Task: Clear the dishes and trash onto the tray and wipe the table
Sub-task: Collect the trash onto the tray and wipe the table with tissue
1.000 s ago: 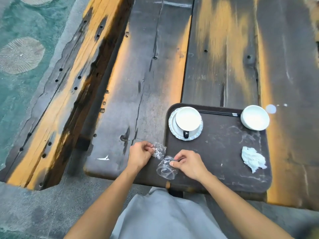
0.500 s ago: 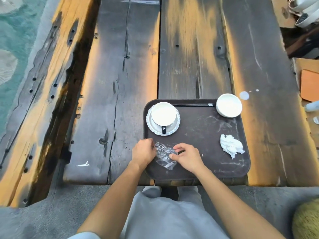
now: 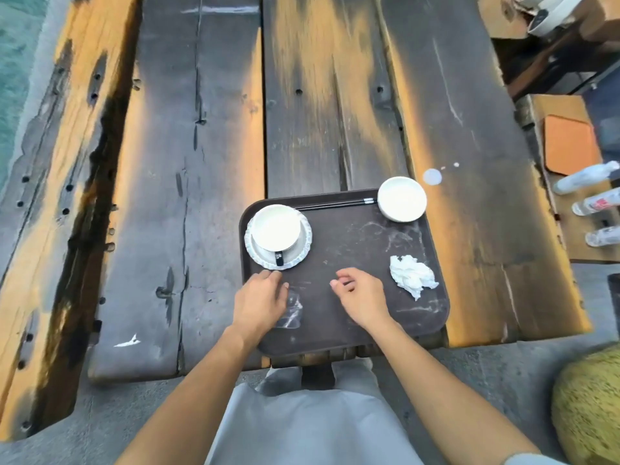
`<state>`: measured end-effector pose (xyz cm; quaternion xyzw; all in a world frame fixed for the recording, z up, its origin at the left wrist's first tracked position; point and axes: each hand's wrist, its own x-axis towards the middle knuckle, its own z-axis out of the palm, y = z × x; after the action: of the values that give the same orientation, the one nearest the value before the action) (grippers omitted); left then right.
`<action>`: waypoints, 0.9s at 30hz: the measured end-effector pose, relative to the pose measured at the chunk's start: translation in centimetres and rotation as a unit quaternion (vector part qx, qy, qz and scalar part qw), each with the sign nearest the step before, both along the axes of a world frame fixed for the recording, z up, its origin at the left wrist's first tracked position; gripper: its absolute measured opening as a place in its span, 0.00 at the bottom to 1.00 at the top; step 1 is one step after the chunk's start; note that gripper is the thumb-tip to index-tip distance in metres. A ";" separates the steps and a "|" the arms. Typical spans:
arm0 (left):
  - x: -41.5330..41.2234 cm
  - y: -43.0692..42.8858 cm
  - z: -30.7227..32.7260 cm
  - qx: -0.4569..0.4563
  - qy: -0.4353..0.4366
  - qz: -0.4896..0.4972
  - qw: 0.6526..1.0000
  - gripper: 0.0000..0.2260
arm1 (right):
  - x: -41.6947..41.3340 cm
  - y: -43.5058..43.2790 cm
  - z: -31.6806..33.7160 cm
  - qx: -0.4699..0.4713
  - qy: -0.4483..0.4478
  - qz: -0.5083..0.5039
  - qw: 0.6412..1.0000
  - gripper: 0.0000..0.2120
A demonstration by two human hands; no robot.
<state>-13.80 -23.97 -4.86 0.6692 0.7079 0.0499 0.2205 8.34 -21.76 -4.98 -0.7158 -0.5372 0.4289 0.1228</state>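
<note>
A dark brown tray (image 3: 352,236) lies on the wooden table (image 3: 208,196) near its front edge. On it stand a white cup on a saucer (image 3: 277,237), a white bowl (image 3: 402,199), black chopsticks (image 3: 335,204) and a crumpled white tissue (image 3: 412,276). A clear plastic wrapper (image 3: 291,309) lies on the tray's near left part. My left hand (image 3: 260,298) hovers beside it with fingers loose, holding nothing. My right hand (image 3: 360,297) is over the tray to the right of the wrapper, fingers apart and empty.
A white spill spot (image 3: 432,176) marks the table just beyond the bowl. A small white scrap (image 3: 127,341) lies near the table's front left. A bench with an orange pad (image 3: 570,146) and plastic bottles (image 3: 590,203) stands at the right. A round green-yellow object (image 3: 590,407) sits bottom right.
Both hands held the clear wrapper over the tray's edge; they have let it go on the tray and drawn apart. The view has shifted to the right.
</note>
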 end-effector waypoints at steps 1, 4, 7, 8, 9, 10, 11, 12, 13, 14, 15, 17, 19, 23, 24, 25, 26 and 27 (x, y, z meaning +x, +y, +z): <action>1.3 0.3 0.1 -0.002 -0.014 -0.016 1.000 0.10 | 1.8 0.3 0.3 0.038 -0.026 -0.027 0.999 0.11; 5.6 1.3 0.2 -0.025 -0.046 -0.054 0.997 0.10 | 7.2 1.2 1.2 0.128 -0.149 -0.050 0.979 0.15; 9.4 2.1 0.0 -0.053 -0.057 -0.073 0.994 0.11 | 11.6 2.2 1.4 0.075 -0.232 0.036 0.969 0.21; 10.5 2.3 0.0 -0.065 -0.060 -0.077 0.993 0.11 | 12.6 2.5 1.3 0.036 -0.234 0.064 0.969 0.20; 11.4 2.6 0.0 -0.077 -0.064 -0.080 0.992 0.10 | 13.3 2.7 1.2 0.006 -0.225 0.078 0.971 0.17; 12.1 2.7 -0.1 -0.087 -0.067 -0.080 0.991 0.10 | 13.8 2.8 1.1 -0.005 -0.210 0.078 0.975 0.14; 12.8 3.0 -0.1 -0.093 -0.066 -0.080 0.990 0.10 | 14.3 3.0 1.0 -0.003 -0.196 0.069 0.978 0.10; 13.4 3.2 -0.1 -0.097 -0.064 -0.078 0.990 0.10 | 14.7 3.1 0.9 0.002 -0.185 0.058 0.981 0.07; 13.8 3.5 -0.1 -0.101 -0.062 -0.073 0.990 0.10 | 14.9 3.2 0.9 0.005 -0.177 0.053 0.983 0.06; 14.2 3.7 -0.1 -0.106 -0.061 -0.066 0.990 0.10 | 15.1 3.3 1.0 0.009 -0.168 0.051 0.984 0.04; 14.4 3.9 -0.1 -0.110 -0.058 -0.060 0.990 0.10 | 15.1 3.4 1.0 0.011 -0.157 0.051 0.986 0.04; 15.0 4.4 -0.1 -0.114 -0.055 -0.043 0.991 0.10 | 15.6 3.7 1.2 0.019 -0.127 0.050 0.990 0.04; 15.5 5.0 0.1 -0.110 -0.058 -0.019 0.992 0.10 | 16.2 4.1 1.7 0.014 -0.089 0.034 0.995 0.04; 16.6 5.9 0.6 -0.105 -0.065 0.010 0.992 0.09 | 17.6 5.1 3.0 0.005 0.000 -0.008 1.000 0.04; 17.0 6.2 0.7 -0.103 -0.068 0.015 0.992 0.09 | 18.1 5.5 3.2 0.006 0.025 -0.022 0.999 0.02; 17.3 6.5 0.8 -0.100 -0.072 0.020 0.992 0.09 | 18.4 6.0 3.4 0.010 0.053 -0.035 0.998 0.03; 17.7 7.0 1.0 -0.094 -0.076 0.024 0.992 0.08 | 18.8 6.6 3.8 0.018 0.090 -0.051 0.994 0.07; 18.2 7.6 1.3 -0.088 -0.079 0.027 0.993 0.08 | 19.3 7.3 4.0 0.032 0.112 -0.059 0.991 0.09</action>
<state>4.36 -16.40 -3.60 0.6221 0.7074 0.0461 0.3323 27.67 -14.49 -1.00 -0.6895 -0.4905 0.4807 0.2300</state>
